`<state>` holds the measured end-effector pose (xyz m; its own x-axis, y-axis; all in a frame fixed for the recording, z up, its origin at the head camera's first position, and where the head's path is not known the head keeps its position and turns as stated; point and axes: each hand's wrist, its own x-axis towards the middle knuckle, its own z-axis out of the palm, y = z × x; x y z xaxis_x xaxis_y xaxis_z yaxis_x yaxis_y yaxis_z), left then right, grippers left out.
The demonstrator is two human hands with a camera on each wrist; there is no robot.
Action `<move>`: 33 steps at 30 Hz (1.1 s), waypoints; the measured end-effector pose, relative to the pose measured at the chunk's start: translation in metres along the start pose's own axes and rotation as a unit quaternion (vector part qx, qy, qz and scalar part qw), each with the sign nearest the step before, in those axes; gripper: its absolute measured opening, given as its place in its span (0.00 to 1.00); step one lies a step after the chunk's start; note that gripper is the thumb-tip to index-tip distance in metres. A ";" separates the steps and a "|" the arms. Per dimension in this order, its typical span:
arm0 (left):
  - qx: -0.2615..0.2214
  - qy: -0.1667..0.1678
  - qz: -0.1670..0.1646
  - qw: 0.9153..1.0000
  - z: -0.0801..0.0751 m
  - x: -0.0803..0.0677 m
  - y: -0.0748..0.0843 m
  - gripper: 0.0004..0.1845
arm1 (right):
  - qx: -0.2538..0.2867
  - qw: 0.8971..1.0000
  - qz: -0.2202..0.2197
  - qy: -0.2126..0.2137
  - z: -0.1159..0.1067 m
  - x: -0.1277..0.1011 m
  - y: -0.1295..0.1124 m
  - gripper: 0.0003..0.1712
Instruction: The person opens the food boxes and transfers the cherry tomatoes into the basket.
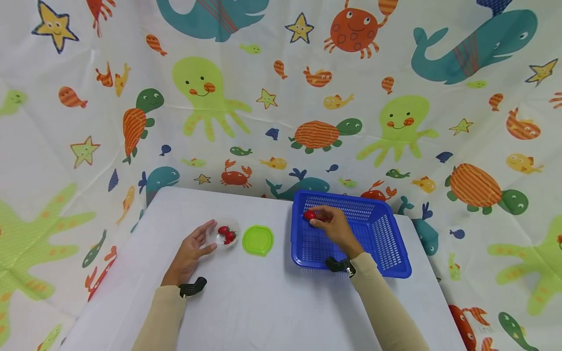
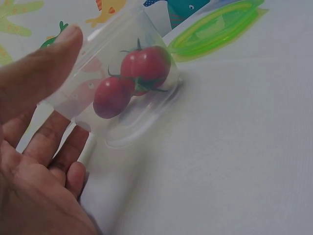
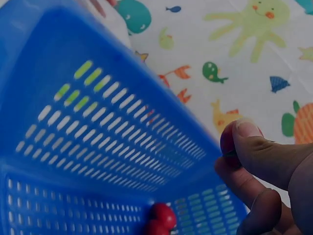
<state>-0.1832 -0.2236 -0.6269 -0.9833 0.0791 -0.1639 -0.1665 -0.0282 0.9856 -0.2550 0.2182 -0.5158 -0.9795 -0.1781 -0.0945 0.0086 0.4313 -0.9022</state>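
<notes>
Fingers (image 3: 254, 147) of my right hand (image 1: 333, 225) pinch a small red tomato (image 1: 310, 215), thumb pressed over its top, inside the blue basket (image 1: 386, 229) near its far left corner. From the right wrist view I see two more red tomatoes (image 3: 161, 218) lying on the basket's slotted floor, just below the pinched one.

On the other side, my left hand (image 1: 190, 248) rests on the white surface (image 1: 263, 302) with its fingers (image 2: 46, 68) loosely spread, the thumb and fingertips touching the wall of a clear plastic cup (image 1: 225, 233). I see no tight grip there; the hand cups the container rather than clasps it. The cup holds several stemmed red cherry tomatoes (image 2: 132, 78) bunched together against its bottom.

Just beside the cup, to its right, a green lid (image 1: 257, 240) lies flat on the surface, between the cup and the basket. The basket sits at the far right part of the surface, well apart from the cup.

A backdrop cloth (image 1: 281, 97) printed with sea animals hangs behind and around the surface. Both arms wear tan sleeves (image 1: 386, 307).
</notes>
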 end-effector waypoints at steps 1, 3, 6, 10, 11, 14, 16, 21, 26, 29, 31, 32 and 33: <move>0.000 0.000 0.000 1.000 0.000 0.000 0.000 0.41 | 0.001 1.000 0.004 0.000 -0.001 0.001 0.002 0.21; 0.000 -0.001 0.000 1.000 0.000 0.000 0.000 0.41 | 0.002 1.000 0.010 -0.002 -0.002 0.003 0.006 0.21; 0.000 0.000 -0.002 1.000 0.000 0.001 0.000 0.42 | -0.006 1.000 0.018 -0.002 -0.004 0.006 0.011 0.21; -0.005 0.001 -0.002 1.000 0.000 0.001 0.000 0.42 | -0.025 0.999 0.034 0.003 -0.005 0.008 0.016 0.20; -0.006 0.002 -0.002 1.000 0.001 0.001 0.000 0.42 | -0.029 0.999 0.037 0.003 -0.005 0.009 0.017 0.20; -0.010 0.002 -0.005 1.000 0.001 0.000 0.001 0.41 | -0.038 0.998 0.040 -0.004 -0.005 0.012 0.019 0.20; -0.012 0.004 -0.007 1.000 0.001 0.000 0.000 0.41 | -0.041 0.998 0.038 -0.014 -0.005 0.016 0.021 0.21; -0.012 0.001 -0.006 1.000 0.000 0.001 0.000 0.42 | -0.050 0.997 0.043 -0.037 -0.003 0.025 0.024 0.21; -0.015 0.001 -0.005 1.000 -0.001 0.001 -0.001 0.42 | -0.074 0.994 0.059 -0.050 0.000 0.036 0.029 0.21; -0.015 0.002 -0.004 1.000 -0.001 0.001 -0.001 0.42 | -0.092 0.992 0.065 -0.054 0.002 0.041 0.034 0.20; -0.012 0.002 -0.004 1.000 0.000 0.001 -0.001 0.42 | -0.104 0.991 0.070 -0.056 0.002 0.044 0.037 0.20; -0.012 0.002 -0.004 1.000 0.000 0.001 0.000 0.42 | -0.107 0.990 0.072 -0.057 0.003 0.044 0.037 0.19; -0.011 0.003 -0.004 1.000 0.000 0.001 0.000 0.42 | -0.111 0.989 0.076 -0.058 0.003 0.045 0.038 0.19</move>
<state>-0.1841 -0.2232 -0.6272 -0.9824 0.0741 -0.1715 -0.1754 -0.0490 0.9833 -0.2978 0.2238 -0.5555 -0.9406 -0.1911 -0.2807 0.0968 0.6415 -0.7610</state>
